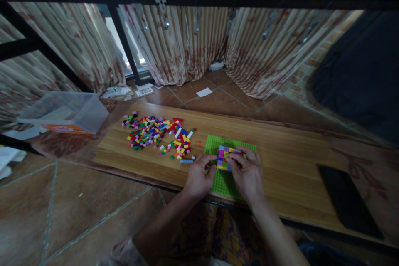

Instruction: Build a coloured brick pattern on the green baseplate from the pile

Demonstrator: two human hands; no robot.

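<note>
- My left hand [199, 179] curls at the brick build's [221, 153] left edge.
- My right hand [248, 173] bends over it; whether either pinches, I cannot tell.
- A green baseplate [225, 183] lies beneath.

Open wood is running along the board [289, 158] between the right hand [249, 173] and the dark flat slab [349, 201], leaving room to pass; leftward, loose bricks [147, 131] are blocking the way, a plastic box [95, 112] standing beyond them

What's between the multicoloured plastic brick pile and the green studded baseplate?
Head view: a small orange plastic brick; lower in frame, a long blue plastic brick and a small white plastic brick.
</note>
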